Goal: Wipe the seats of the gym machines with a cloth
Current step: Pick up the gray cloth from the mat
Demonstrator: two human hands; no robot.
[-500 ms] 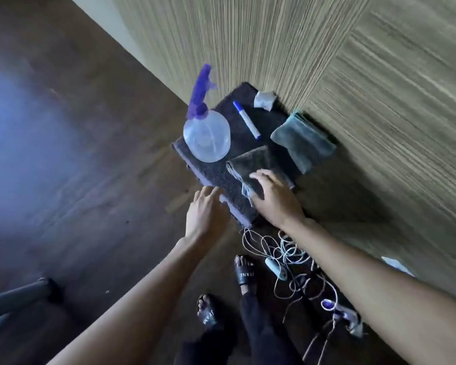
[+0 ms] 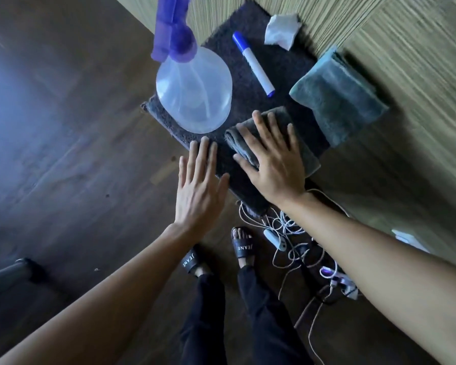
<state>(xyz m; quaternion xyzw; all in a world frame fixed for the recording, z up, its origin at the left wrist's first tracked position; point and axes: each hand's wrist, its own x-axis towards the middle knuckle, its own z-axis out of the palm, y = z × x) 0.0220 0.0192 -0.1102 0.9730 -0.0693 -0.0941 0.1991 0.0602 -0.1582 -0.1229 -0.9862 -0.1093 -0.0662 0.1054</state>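
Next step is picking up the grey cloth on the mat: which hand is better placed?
Right. The right hand lies spread flat on the folded grey cloth; the left hand is beside it over the dark mat, not touching the cloth.

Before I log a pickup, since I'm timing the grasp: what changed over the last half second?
The right hand slid further onto the grey cloth and now lies flat on it, fingers spread, not gripping. The left hand reached forward over the edge of the mat, fingers straight. Spray bottle, marker, teal cloth and tissue stayed put.
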